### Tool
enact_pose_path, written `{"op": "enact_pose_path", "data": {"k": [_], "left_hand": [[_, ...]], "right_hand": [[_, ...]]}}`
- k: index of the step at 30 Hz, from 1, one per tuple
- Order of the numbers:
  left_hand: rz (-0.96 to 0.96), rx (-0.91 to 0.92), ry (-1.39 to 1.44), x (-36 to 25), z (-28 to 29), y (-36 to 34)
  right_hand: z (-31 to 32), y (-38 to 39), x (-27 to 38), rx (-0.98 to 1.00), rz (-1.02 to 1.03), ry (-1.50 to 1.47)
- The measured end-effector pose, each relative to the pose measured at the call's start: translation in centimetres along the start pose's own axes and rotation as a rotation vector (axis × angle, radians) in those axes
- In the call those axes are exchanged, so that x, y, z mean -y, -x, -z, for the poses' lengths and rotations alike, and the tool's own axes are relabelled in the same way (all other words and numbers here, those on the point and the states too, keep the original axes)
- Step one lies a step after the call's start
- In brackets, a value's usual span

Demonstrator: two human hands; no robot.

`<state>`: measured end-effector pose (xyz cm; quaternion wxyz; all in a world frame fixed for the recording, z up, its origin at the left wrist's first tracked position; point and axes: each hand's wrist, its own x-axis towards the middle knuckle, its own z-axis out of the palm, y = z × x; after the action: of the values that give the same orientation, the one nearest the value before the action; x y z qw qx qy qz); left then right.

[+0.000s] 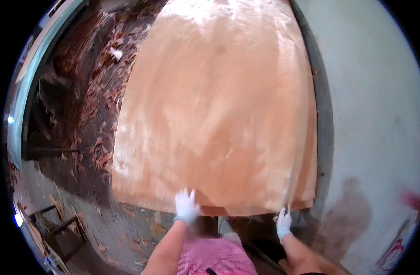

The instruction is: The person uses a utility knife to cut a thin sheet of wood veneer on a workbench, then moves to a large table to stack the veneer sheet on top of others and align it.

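A large, thin sheet of pale orange wood veneer (210, 114) lies in front of me on top of other sheets (309, 174), whose edges show along the right side. The top sheet's right edge sits a little inside theirs. My left hand (187, 205), in a white glove, rests on the near edge with its fingers spread. At the near right corner, my gloved right hand (283, 223) is closed with fingers and thumb pinching the top sheet's corner. Slight blur softens my left wrist.
Torn veneer scraps (100, 156) litter the dark floor to the left. A dark low stool-like frame (65, 233) stands at the lower left. Along the right runs a pale grey surface (375, 114), with a shadow on it. A light-coloured rail (24, 101) curves along the far left.
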<state>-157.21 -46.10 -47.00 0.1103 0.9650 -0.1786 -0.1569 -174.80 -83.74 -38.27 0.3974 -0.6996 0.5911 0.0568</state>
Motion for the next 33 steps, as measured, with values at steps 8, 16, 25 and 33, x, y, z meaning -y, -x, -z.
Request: {"op": "enact_pose_path", "data": {"k": [8, 16, 25, 33], "left_hand": [[0.118, 0.648, -0.022, -0.8, 0.7, -5.2], [0.212, 0.816, -0.073, 1.7, -1.5, -5.4], [0.214, 0.922, -0.099, -1.2, -1.3, -8.0], [0.256, 0.382, 0.216, 8.4, -8.3, -2.8]], "right_hand": [[-0.2, -0.6, -7.1, 0.018, 0.094, -0.049], [5.6, 0.0, -6.8, -0.103, -0.323, 0.027], [21.8, -3.4, -14.5, -0.527, -0.167, 0.317], [15.8, -1.4, -3.3, -0.228, 0.028, 0.091]]}}
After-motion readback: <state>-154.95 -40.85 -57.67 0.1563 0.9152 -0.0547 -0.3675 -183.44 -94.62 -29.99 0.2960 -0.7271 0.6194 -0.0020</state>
